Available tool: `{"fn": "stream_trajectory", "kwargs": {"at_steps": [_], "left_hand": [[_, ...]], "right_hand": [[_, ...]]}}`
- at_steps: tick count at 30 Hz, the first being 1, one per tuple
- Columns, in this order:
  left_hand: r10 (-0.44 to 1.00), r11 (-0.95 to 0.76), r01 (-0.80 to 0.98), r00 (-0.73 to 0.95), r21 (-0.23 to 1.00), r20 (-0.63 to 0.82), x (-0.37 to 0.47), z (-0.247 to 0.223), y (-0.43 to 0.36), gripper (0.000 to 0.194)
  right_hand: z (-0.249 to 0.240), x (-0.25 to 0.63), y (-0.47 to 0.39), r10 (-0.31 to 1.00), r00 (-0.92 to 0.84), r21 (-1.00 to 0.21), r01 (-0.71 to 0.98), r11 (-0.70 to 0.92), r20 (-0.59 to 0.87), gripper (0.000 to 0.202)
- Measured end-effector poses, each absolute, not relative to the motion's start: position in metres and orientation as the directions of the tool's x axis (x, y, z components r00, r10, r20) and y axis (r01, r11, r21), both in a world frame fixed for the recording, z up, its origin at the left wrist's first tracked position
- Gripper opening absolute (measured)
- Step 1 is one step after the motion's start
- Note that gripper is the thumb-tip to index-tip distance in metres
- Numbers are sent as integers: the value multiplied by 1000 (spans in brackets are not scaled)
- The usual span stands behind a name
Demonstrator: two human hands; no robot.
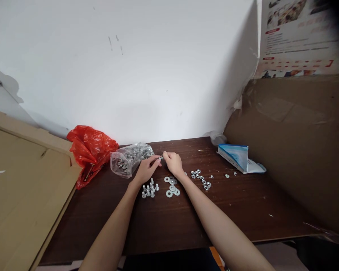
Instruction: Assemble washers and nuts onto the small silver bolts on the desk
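Note:
My left hand (147, 169) and my right hand (173, 162) meet above the dark table, fingertips pinched around a small silvery metal fastener (161, 158). It is mostly covered by the fingers, so its exact kind is hard to make out. Below my left hand, several bolts (148, 193) stand upright on their heads in a cluster. Flat washers (169, 194) lie loosely grouped between my forearms, some overlapping. Hex nuts (202, 182) are scattered to the right of my right wrist. Just behind my left hand lies a clear plastic bag (124, 160) full of metal fasteners.
A crumpled red plastic bag (92, 145) sits at the table's back left, beside a large cardboard sheet (25, 195). To the right are a blue-and-white packet (237, 156) and a tall cardboard panel (293, 139). A white wall (158, 75) rises behind the table (164, 233).

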State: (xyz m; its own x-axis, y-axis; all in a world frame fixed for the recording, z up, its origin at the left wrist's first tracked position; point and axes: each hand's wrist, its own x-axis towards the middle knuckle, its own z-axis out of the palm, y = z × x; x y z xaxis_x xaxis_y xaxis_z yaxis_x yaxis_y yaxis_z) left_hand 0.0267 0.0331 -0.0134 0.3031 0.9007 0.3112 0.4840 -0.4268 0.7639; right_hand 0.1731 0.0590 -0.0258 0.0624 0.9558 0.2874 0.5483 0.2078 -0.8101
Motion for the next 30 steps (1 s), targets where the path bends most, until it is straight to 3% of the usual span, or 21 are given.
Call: {"fn": "stream_trajectory", "kwargs": {"at_steps": [8,24,30], "left_hand": [[892,-449,401,259,799,371,27,-17,35,41],[886,-463,475,260,749,383,27,-17,37,15],[904,-426,471,192,773,381,28,-12,33,27]], "right_hand": [[-24,173,59,959,73,-822,535,194,274,43],[-24,173,58,960,37,-766,611,199,279,44],[-23,173,58,958,41,-770,605,203,285,44]]}}
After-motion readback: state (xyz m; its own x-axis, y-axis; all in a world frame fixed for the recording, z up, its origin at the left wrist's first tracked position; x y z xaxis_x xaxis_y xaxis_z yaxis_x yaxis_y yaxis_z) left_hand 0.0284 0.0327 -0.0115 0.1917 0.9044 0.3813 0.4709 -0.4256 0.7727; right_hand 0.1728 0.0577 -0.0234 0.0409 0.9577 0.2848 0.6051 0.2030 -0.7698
